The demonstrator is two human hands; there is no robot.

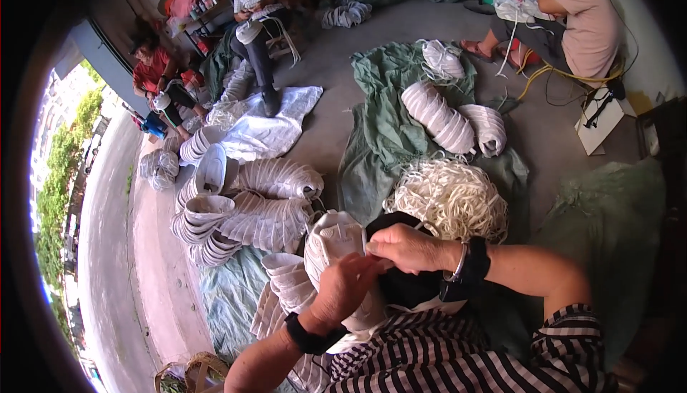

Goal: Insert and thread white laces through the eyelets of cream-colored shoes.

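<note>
A white shoe upper [333, 235] with eyelets lies in my lap, below and to the left of my hands. Just above it, my left hand [346, 287] and my right hand [415, 248] meet, fingertips pinched close together. Whatever is between the fingers is too small to make out. Black cloth [409, 287] lies under my right hand. Beyond it sits a big tangled heap of white shoelaces [451, 200]. Nested white shoe uppers [288, 278] stand by my left forearm.
Long stacks of nested uppers [268, 220] lie at the left, others [438, 117] on green sheeting [386, 99] ahead. A large green sack [601, 214] stands at right. Several people sit working farther off, one [583, 21] beside yellow cables [565, 72]. A woven basket [204, 371] is at lower left.
</note>
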